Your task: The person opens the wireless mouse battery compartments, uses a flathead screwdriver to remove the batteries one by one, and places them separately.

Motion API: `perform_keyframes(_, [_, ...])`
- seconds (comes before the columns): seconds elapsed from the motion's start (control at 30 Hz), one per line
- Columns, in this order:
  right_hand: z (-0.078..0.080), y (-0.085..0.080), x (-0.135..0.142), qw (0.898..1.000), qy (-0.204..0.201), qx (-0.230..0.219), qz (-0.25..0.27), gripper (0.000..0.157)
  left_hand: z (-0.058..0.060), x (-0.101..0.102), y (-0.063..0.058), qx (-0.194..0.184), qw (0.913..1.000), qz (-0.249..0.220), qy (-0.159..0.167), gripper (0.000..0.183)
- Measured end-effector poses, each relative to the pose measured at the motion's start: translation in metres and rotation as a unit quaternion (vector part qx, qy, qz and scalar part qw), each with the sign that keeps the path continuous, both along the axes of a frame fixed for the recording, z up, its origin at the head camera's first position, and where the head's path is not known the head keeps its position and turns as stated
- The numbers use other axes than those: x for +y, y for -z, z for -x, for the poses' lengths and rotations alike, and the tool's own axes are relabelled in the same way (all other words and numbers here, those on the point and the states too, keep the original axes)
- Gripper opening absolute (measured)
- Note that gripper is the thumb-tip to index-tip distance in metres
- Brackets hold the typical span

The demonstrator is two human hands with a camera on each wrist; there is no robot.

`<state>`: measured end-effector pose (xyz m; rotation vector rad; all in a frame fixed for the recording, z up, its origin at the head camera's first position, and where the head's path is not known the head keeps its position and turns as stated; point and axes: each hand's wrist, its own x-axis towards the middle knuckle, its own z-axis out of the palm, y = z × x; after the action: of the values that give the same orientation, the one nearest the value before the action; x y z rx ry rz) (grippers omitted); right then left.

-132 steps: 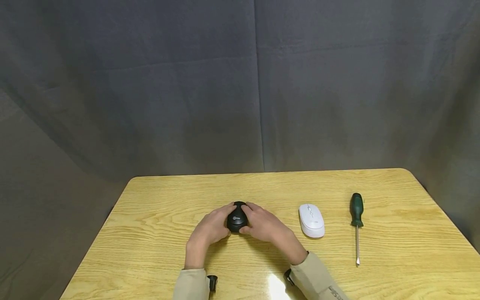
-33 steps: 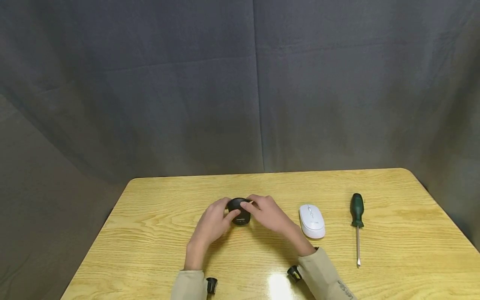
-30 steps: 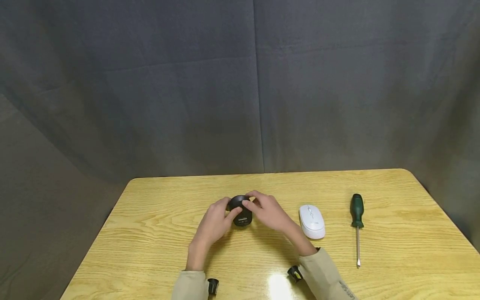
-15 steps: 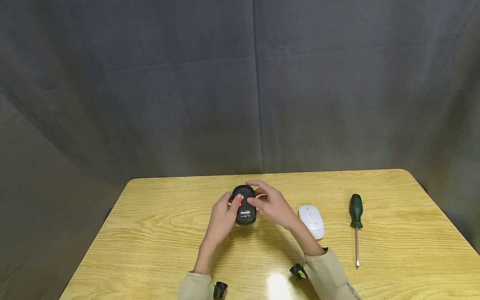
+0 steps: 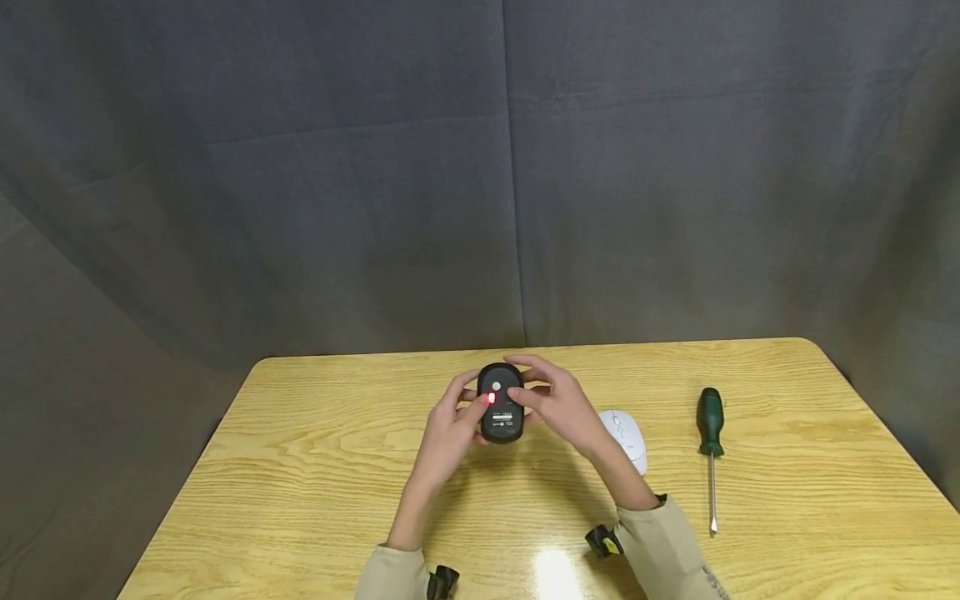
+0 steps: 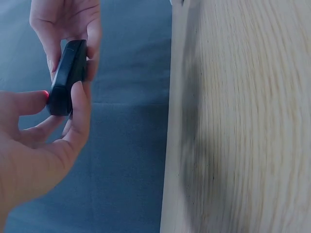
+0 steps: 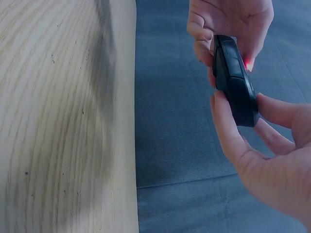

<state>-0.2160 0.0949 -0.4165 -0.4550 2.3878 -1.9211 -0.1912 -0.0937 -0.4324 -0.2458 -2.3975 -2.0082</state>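
A black computer mouse point(image 5: 502, 423) is held up off the table with its underside, label and glowing red light facing the head camera. My left hand point(image 5: 447, 425) grips its left side, the thumb on the underside by the red light and the fingers behind. From the other side my right hand point(image 5: 562, 408) pinches it, thumb on the underside and fingers round the back. Both wrist views show the mouse edge-on, between thumb and fingers of the left hand point(image 6: 43, 145) and of the right hand point(image 7: 272, 160).
On the wooden table point(image 5: 315, 467), a white mouse point(image 5: 624, 433) lies right of the hands, partly covered by the right forearm. Farther right is a screwdriver point(image 5: 711, 425) with a dark green handle. A grey curtain point(image 5: 375, 208) hangs behind the table.
Both hands have lifted the black mouse off the table and tipped it, so its underside now faces the head camera. It has also shifted slightly right and farther away.
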Motion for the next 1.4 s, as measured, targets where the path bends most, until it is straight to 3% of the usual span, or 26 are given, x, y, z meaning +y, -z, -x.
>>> perform_keyframes(0.2, [-0.0015, -0.0032, 0.0025, 0.998, -0.02, -0.031, 0.046, 0.05, -0.0001, 0.001, -0.0013, -0.011, 0.9989, -0.042, 0.016, 0.051])
perform_keyframes(0.57, [-0.0024, -0.0074, 0.0053, 0.998, -0.028, -0.025, 0.046, 0.052, -0.001, 0.0028, -0.0034, -0.004, 0.9961, -0.084, 0.028, 0.056])
perform_keyframes(1.0, [-0.0023, -0.0063, 0.0049, 0.998, -0.043, -0.025, 0.033, 0.056, -0.0008, 0.0032, -0.0038, -0.02, 0.9961, -0.085, 0.016, 0.054])
perform_keyframes(1.4, [-0.0028, -0.006, 0.0059, 1.0, -0.011, -0.024, -0.005, 0.052, -0.0008, 0.0042, -0.0024, -0.018, 0.9973, -0.066, 0.026, 0.054])
